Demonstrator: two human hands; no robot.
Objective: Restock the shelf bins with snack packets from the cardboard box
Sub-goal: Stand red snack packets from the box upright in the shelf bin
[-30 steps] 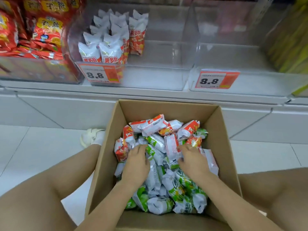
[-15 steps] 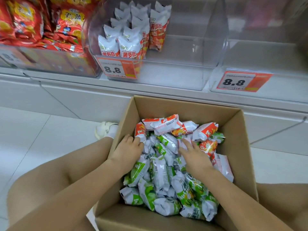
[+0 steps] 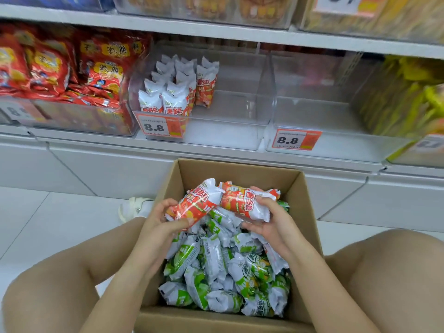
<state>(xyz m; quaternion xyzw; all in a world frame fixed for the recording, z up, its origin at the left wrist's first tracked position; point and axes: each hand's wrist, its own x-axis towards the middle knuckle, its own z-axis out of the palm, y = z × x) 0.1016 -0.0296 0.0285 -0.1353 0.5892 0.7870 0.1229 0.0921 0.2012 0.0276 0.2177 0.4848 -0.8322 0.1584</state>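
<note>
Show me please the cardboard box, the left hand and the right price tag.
cardboard box (image 3: 240,173): head view, far inner wall.
left hand (image 3: 159,218): head view, palm.
right price tag (image 3: 288,140): head view, printed number.

A single wide-angle view comes from the person's head, facing forward and tilted down. It looks steeply into the open cardboard box (image 3: 240,174) close below, between the person's bare knees, and takes in both forearms reaching away from the lens. Farther ahead it faces the shelf (image 3: 216,32) front-on, with its clear bins (image 3: 242,131) in the upper half. Straight shelf edges bow toward the frame's borders, and the outer corners are blurred.
</note>
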